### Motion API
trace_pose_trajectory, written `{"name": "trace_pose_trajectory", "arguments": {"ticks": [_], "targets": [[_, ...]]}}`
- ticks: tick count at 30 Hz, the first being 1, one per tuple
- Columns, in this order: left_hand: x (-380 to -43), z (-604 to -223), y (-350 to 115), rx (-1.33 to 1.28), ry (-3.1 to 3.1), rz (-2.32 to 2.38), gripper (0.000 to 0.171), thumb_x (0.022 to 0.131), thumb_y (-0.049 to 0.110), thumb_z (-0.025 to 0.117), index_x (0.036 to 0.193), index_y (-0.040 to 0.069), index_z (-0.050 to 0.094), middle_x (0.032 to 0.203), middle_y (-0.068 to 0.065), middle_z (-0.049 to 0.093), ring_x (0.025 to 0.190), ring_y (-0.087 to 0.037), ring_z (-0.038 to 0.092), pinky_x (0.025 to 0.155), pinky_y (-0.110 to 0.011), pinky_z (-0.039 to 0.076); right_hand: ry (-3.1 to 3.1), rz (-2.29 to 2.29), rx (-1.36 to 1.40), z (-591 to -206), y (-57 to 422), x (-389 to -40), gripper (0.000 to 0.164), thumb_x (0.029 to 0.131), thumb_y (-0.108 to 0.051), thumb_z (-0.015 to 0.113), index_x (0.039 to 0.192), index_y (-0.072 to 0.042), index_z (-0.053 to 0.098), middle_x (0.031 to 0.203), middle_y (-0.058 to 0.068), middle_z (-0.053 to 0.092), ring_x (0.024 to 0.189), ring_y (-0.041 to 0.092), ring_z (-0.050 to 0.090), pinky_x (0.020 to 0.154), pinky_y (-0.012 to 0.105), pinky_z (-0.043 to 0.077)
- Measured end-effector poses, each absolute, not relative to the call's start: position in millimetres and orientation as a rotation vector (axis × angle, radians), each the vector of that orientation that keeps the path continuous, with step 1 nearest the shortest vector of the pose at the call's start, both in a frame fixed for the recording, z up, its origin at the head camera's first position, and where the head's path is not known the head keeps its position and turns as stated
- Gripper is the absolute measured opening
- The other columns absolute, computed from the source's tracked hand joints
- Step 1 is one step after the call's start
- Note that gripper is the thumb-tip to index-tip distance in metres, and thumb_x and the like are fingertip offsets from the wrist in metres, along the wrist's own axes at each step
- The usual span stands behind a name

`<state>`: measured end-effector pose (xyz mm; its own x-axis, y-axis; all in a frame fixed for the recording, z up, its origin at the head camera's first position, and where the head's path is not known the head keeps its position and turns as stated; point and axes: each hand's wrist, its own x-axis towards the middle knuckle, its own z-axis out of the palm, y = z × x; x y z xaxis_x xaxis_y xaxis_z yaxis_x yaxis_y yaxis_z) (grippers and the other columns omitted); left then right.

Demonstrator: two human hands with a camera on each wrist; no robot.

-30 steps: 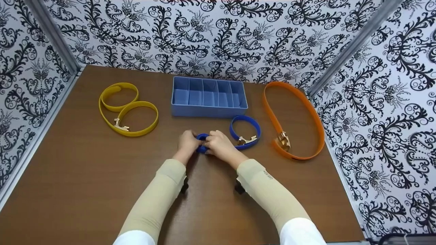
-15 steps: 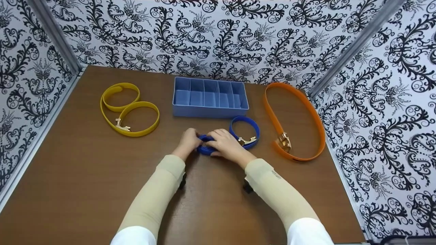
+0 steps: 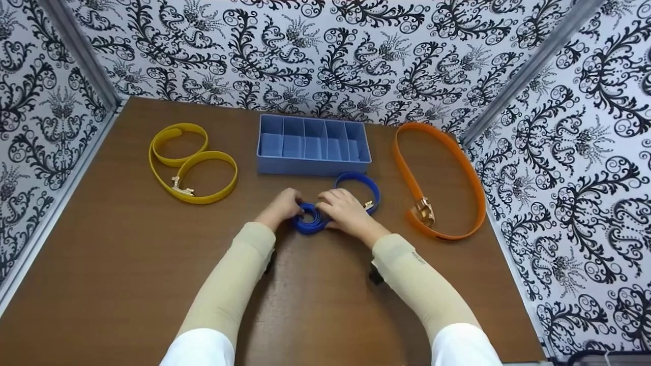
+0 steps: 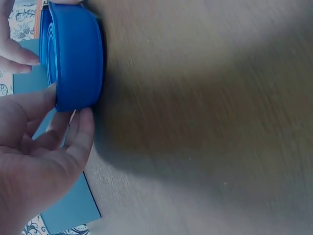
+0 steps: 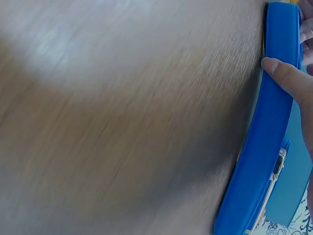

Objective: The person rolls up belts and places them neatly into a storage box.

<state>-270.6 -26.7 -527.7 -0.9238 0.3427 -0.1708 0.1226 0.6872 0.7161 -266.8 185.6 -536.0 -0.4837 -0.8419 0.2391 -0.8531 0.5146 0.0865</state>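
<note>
A blue belt (image 3: pixel 308 230), partly wound into a flat coil standing on its edge, lies in the middle of the table. My left hand (image 3: pixel 283 207) grips the coil's left side between thumb and fingers, as the left wrist view of the belt (image 4: pixel 80 58) shows. On the right of the coil, my right hand (image 3: pixel 350 213) holds the strap; its thumb (image 5: pixel 281 72) presses the outer face in the right wrist view. The unwound part curves into a loop behind the right hand, ending at a gold buckle (image 3: pixel 368 205). The right hand hides part of the strap.
Behind the hands stands a blue-grey box (image 3: pixel 313 166) with several compartments. A yellow belt (image 3: pixel 224 190) lies looped at the left, and an orange belt (image 3: pixel 475 188) at the right. Patterned walls (image 3: pixel 325 56) enclose the brown table (image 3: pixel 127 264) at back and sides.
The coil has become more exposed between the hands as the right hand shifted right along the strap. The loose loop with the buckle has moved slightly left, toward the coil.
</note>
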Motion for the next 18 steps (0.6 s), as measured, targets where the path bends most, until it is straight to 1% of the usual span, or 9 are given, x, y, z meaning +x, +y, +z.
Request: {"name": "trace_pose_trajectory", "arguments": {"ticks": [4,6,8,10,12,15,18], "targets": [[-273,-528,-26,0.482,2.589,1.042,0.024,0.081,-0.004,0.07,0.105,-0.005,0.072,0.104,-0.016,0.07,0.098,-0.029,0.062,0.09,-0.038,0.049,-2.409,0.035,1.5,-538,179,-269,0.048,0.074,-0.039,0.083,0.108,-0.01,0.066,0.115,0.011,0.059,0.107,0.029,0.054,0.095,0.043,0.042],[-273,-527,-27,0.516,2.586,1.028,0.025,0.082,-0.003,0.07,0.106,-0.005,0.072,0.104,-0.016,0.07,0.098,-0.029,0.062,0.09,-0.038,0.049,-2.352,0.028,1.552,-538,176,-269,0.04,0.076,-0.036,0.082,0.104,-0.011,0.069,0.114,0.011,0.059,0.105,0.029,0.055,0.095,0.043,0.043],[-274,-527,-28,0.527,2.588,1.038,0.025,0.081,-0.004,0.071,0.106,-0.005,0.073,0.103,-0.016,0.071,0.097,-0.029,0.062,0.089,-0.038,0.049,-2.308,0.038,1.593,-539,173,-268,0.028,0.077,-0.03,0.081,0.097,-0.013,0.072,0.111,0.01,0.06,0.103,0.028,0.055,0.094,0.042,0.043],[-274,-526,-29,0.495,2.578,1.089,0.026,0.08,-0.004,0.073,0.106,-0.006,0.072,0.104,-0.017,0.071,0.098,-0.029,0.063,0.089,-0.037,0.05,-2.294,0.047,1.613,-539,170,-265,0.016,0.077,-0.022,0.081,0.09,-0.015,0.074,0.107,0.008,0.061,0.1,0.027,0.055,0.092,0.041,0.044],[-274,-526,-30,0.426,2.562,1.157,0.028,0.079,-0.004,0.074,0.106,-0.006,0.072,0.104,-0.017,0.071,0.098,-0.029,0.064,0.088,-0.037,0.05,-2.303,0.066,1.619,-539,167,-262,0.009,0.077,-0.016,0.078,0.086,-0.016,0.076,0.103,0.005,0.061,0.097,0.025,0.055,0.089,0.039,0.044],[-273,-527,-31,0.301,2.546,1.251,0.028,0.079,-0.002,0.076,0.106,-0.006,0.072,0.104,-0.017,0.071,0.1,-0.03,0.064,0.088,-0.036,0.051,-2.34,0.037,1.609,-541,162,-259,0.006,0.081,-0.011,0.073,0.086,-0.015,0.077,0.097,0.0,0.062,0.094,0.021,0.055,0.084,0.035,0.045],[-271,-530,-31,0.194,2.553,1.284,0.026,0.082,0.005,0.077,0.105,-0.004,0.073,0.102,-0.016,0.071,0.098,-0.029,0.065,0.085,-0.036,0.052,-2.392,-0.004,1.591,-539,157,-257,0.007,0.083,-0.01,0.072,0.086,-0.014,0.077,0.092,-0.001,0.063,0.09,0.019,0.054,0.079,0.034,0.044]]}}
